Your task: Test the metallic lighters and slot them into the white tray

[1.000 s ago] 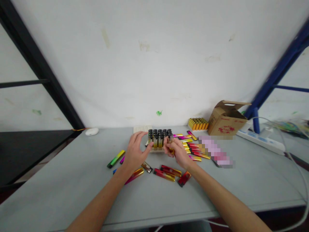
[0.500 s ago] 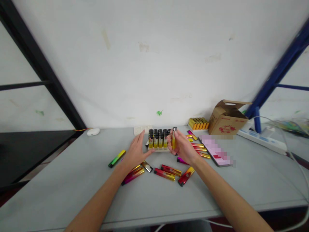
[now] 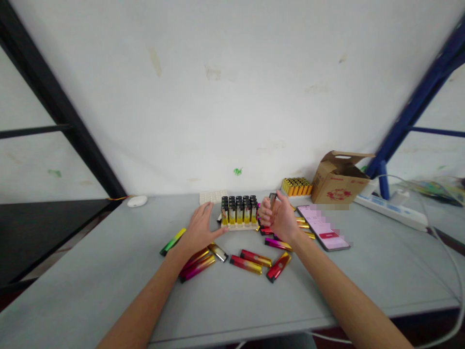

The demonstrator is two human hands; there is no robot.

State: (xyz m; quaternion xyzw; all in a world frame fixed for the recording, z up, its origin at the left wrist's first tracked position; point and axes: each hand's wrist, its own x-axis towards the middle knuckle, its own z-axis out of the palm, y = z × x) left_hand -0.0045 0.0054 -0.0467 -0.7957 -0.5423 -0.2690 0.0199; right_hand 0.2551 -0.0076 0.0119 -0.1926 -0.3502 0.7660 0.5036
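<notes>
My right hand (image 3: 281, 218) is closed around an upright lighter (image 3: 272, 198), whose dark metal top shows above the fingers; its body is mostly hidden. To its left stands a pale tray (image 3: 240, 226) with rows of upright lighters (image 3: 240, 213), black-topped with yellow lower parts. My left hand (image 3: 199, 227) is open, thumb stretched toward the tray's left front corner, nothing in it. Loose lighters lie in front: two red-and-gold, including one lighter (image 3: 246, 264), a silver-gold lighter (image 3: 218, 252), and a magenta-gold lighter (image 3: 198, 268). A green-yellow lighter (image 3: 173, 241) lies beside my left forearm.
Behind the tray, a white perforated tray (image 3: 213, 196) lies by the wall. A block of orange cylinders (image 3: 297, 186) stands beside an open cardboard box (image 3: 336, 182). At right are a phone (image 3: 323, 228) and a power strip (image 3: 392, 212); a white case (image 3: 137, 201) sits left.
My right hand has moved right, away from the tray, with the lighter in it, uncovering the tray's right end. My left hand remains open by the tray's left side. The view shifts slightly.
</notes>
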